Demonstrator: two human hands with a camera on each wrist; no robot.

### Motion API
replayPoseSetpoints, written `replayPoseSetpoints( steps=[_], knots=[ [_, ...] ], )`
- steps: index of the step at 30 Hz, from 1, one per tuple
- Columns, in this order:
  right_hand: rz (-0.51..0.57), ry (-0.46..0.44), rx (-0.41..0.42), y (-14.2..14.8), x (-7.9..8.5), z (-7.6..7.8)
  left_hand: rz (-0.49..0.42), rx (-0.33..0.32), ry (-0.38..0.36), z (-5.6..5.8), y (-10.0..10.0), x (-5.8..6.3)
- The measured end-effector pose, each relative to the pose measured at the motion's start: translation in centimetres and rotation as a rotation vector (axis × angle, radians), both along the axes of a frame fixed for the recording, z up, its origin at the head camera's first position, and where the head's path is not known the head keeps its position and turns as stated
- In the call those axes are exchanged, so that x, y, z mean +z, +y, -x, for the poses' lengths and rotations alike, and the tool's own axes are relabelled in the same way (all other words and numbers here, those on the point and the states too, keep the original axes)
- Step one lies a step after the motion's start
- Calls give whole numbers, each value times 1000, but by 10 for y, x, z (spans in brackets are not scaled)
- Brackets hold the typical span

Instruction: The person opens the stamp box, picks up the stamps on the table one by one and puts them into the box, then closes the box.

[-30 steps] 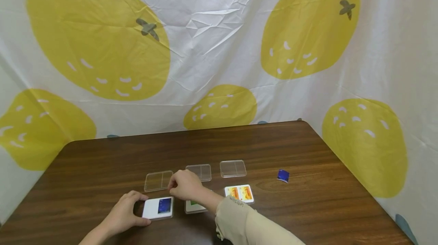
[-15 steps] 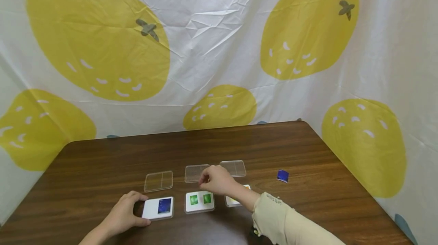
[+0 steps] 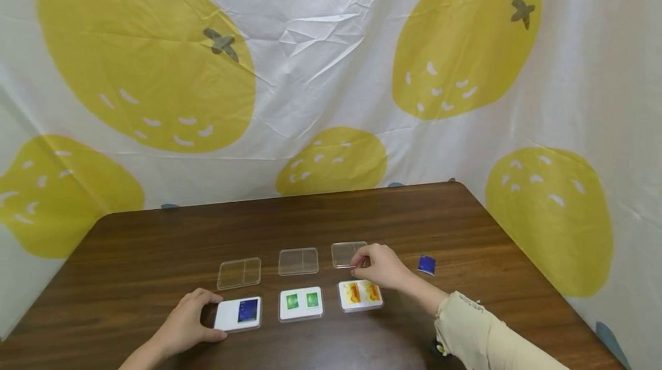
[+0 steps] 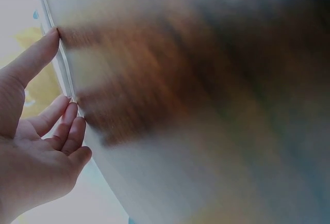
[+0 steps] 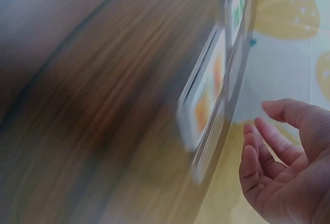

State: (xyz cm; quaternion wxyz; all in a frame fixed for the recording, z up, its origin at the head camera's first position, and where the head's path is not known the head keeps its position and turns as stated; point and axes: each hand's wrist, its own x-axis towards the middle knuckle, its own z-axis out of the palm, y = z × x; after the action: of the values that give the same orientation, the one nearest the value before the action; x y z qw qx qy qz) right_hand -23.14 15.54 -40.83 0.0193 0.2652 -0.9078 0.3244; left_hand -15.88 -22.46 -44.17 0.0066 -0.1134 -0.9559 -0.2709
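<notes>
In the head view my left hand holds the left end of a flat white case, with its thumb at the near edge and a finger at the far edge. A dark blue square lies on the right half of that case. The left wrist view shows this hand's fingertips on the table surface beside the case's edge. My right hand hovers over the right clear lid, its fingers loosely curved. No item shows between its thumb and fingers in the right wrist view. A loose blue square lies to its right.
A middle case carries two green squares, and a right case carries two orange-yellow ones. Behind them lie a left clear lid, a middle lid and a right lid. A lemon-print curtain hangs behind the wooden table.
My right hand has moved right, from near the left lid past the middle case to the right lid. The middle and right cases are now uncovered to view. My left hand stays put.
</notes>
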Motion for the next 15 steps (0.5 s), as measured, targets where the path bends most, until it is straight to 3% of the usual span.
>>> replayPoseSetpoints(
  steps=[8, 15],
  knots=[
    [21, -23, -114, 59, -2, 14, -1, -1, 4, 0, 1, 0],
    [7, -97, -227, 105, -10, 25, -4, 3, 1, 1, 0, -1]
  ],
)
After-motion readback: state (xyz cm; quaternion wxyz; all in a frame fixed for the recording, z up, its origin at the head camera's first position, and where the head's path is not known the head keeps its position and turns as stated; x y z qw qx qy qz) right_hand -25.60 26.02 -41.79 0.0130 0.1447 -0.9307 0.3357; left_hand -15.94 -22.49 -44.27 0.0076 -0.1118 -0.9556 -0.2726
